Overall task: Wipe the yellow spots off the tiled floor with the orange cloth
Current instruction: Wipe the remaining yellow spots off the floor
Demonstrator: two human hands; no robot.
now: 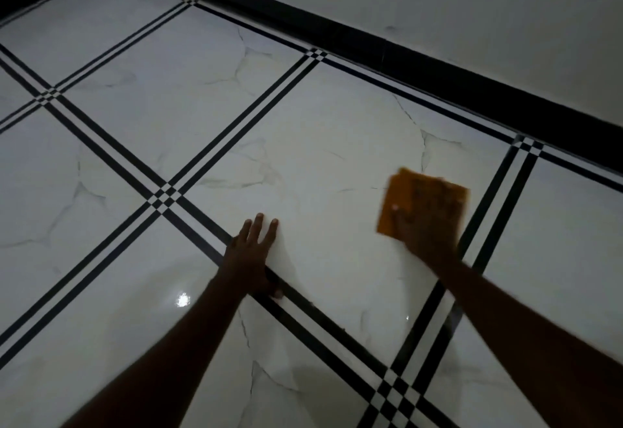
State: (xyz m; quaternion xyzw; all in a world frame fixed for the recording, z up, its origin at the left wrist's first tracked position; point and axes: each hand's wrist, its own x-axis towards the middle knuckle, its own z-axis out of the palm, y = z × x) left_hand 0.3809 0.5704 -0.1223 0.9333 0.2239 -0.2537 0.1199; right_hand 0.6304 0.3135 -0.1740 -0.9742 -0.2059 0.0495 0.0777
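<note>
**Q:** Where is the cloth relative to your fingers?

**A:** The orange cloth lies flat on the tiled floor, under my right hand. My palm and fingers press it down from above, and most of it sticks out ahead of my fingertips, towards the black skirting. That hand is blurred, so I cannot tell whether its fingers are spread or held together. They look laid flat, not pinching.

**Q:** And the other hand?

**A:** My left hand rests bare on the same tile, well apart from the cloth, off to the left. Its fingers are straight and slightly fanned, flat on the floor, with the heel of the hand over a black tile line. I judge it is only propping me up.

**Q:** How does the cloth lie?

**A:** It is a folded, roughly square pad, turned a little, with one corner pointing away from me. No clear long axis.

**Q:** Where are the yellow spots from your fingers?

**A:** I cannot make out any in this dim light. If some remain, they may be under the cloth or too faint to see.

**Q:** So which hand works?

**A:** The right one, I judge. It is already on the cloth, and open tile lies to its left, between my two hands.
</note>
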